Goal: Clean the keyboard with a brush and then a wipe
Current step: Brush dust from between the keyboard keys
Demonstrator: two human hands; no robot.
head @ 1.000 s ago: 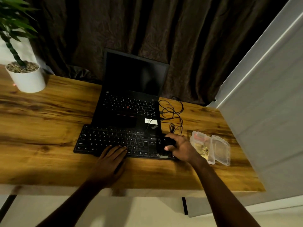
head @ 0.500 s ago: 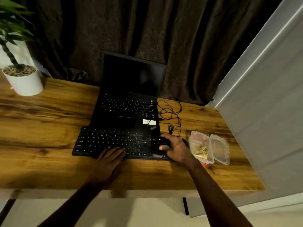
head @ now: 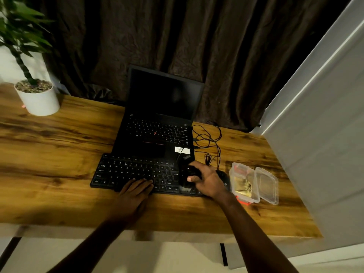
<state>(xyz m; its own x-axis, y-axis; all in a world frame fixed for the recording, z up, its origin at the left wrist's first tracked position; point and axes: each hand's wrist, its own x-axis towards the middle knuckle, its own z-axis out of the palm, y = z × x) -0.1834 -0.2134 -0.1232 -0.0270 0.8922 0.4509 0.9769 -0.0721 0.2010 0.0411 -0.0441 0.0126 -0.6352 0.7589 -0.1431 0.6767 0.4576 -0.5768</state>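
I have 2 bare arms in view, both coming in from the lower edge. My left forearm (head: 94,241) runs up and to the right, with the wrist straight. My left hand (head: 136,191) lies palm down, its fingers (head: 142,183) straight and close together, pointing away from me and holding nothing. My right forearm (head: 254,231) angles up and to the left, and its wrist bends inward. My right hand (head: 208,181) is knuckles up, with the fingers curled over a small black object (head: 192,171) and the thumb (head: 192,179) pressed against its near side. The 2 hands sit near each other without touching.
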